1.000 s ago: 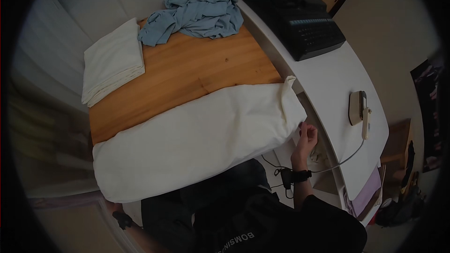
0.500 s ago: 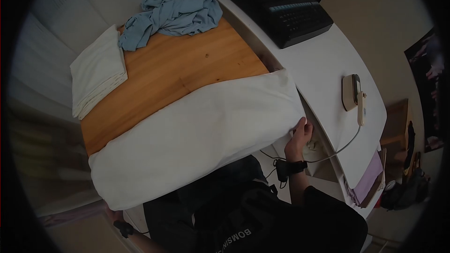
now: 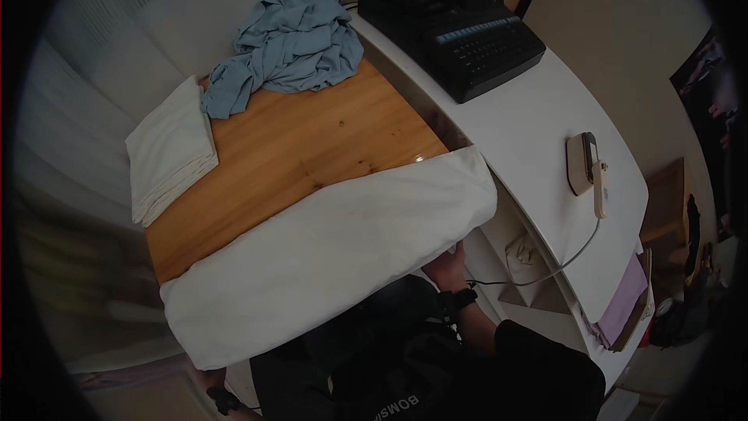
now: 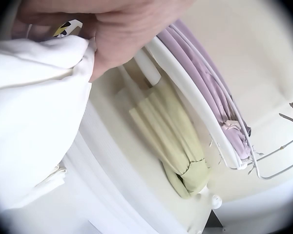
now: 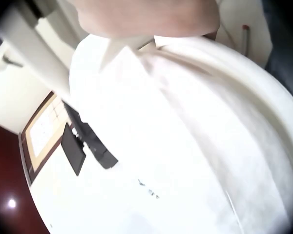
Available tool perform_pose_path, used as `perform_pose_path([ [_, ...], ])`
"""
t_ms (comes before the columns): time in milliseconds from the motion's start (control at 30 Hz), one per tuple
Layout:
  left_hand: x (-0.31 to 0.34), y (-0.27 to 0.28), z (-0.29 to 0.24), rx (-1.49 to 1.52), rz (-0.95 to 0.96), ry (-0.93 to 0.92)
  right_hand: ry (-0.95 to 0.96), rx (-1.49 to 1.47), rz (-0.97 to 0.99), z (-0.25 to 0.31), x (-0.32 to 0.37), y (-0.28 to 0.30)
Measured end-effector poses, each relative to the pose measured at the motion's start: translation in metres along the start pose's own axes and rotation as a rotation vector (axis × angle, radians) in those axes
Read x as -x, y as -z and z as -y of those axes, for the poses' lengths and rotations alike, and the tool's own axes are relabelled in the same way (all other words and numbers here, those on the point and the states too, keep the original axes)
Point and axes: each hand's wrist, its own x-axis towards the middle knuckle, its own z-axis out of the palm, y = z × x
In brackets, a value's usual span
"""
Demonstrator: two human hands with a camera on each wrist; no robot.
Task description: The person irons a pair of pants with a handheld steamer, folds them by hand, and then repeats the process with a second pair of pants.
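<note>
A white cloth [image 3: 327,253] lies as a long, smooth band along the front of the wooden tabletop [image 3: 296,148], its near side hanging over the edge. My left hand [image 4: 132,29] grips the cloth's near left corner, where folds gather at the fingers. Seen from the head, that hand is mostly hidden below the corner. My right hand [image 3: 446,267] is under the near right edge and holds the cloth there. In the right wrist view folds run up to this hand, while its fingertips are hidden.
A folded white cloth stack [image 3: 171,152] and a crumpled blue cloth [image 3: 288,47] lie at the table's back. To the right, a white counter [image 3: 538,132] bears a black keyboard machine [image 3: 460,39] and a small corded device [image 3: 583,164]. Shelves sit below it.
My right hand has moved from the cloth's right end leftward and in under its near edge. The raised right corner now lies smooth. The left hand stays at its corner; the head view has shifted.
</note>
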Motion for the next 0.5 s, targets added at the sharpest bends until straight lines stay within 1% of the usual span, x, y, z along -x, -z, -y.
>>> perform_pose_path([
  [33,-0.004,0.017,-0.007,-0.047,0.085,-0.035,0.004,0.002,0.006,0.006,0.008,-0.014],
  [67,-0.007,0.035,-0.012,-0.095,0.167,-0.065,0.191,0.186,-0.019,0.013,0.02,-0.032],
  [100,-0.009,0.051,-0.015,-0.096,0.171,-0.055,0.381,0.37,-0.048,0.018,0.031,-0.049],
  [133,-0.01,0.065,-0.018,-0.427,0.116,-0.262,0.392,0.371,-0.053,0.021,0.038,-0.065],
  [167,-0.011,0.07,-0.02,-0.76,0.06,-0.47,0.424,0.493,-0.108,0.023,0.044,-0.079],
  [200,-0.009,0.064,-0.018,-0.765,0.069,-0.463,0.453,0.615,-0.163,0.025,0.045,-0.088],
  [233,0.003,0.041,-0.01,-0.659,0.022,-0.445,0.461,0.611,-0.164,0.028,0.043,-0.09],
  [267,0.009,0.028,-0.007,-0.554,-0.024,-0.43,0.449,0.579,-0.121,0.029,0.038,-0.091],
  [300,-0.002,0.037,-0.011,-0.555,-0.019,-0.436,0.434,0.547,-0.075,0.028,0.035,-0.092],
  [333,-0.015,0.049,-0.016,-0.83,0.092,-0.513,0.432,0.543,-0.068,0.026,0.034,-0.094],
  [367,-0.023,0.059,-0.021,-1.105,0.202,-0.587,0.625,0.589,-0.24,0.024,0.035,-0.098],
  [400,-0.021,0.057,-0.025,-1.101,0.199,-0.598,0.817,0.63,-0.413,0.023,0.037,-0.104],
  [433,-0.018,0.053,-0.029,-1.081,0.153,-0.616,0.898,0.631,-0.407,0.024,0.044,-0.109],
  [467,-0.015,0.048,-0.031,-1.054,0.105,-0.633,0.969,0.662,-0.353,0.027,0.053,-0.118],
  [500,-0.006,0.034,-0.035,-1.039,0.1,-0.642,1.04,0.696,-0.299,0.031,0.063,-0.129],
])
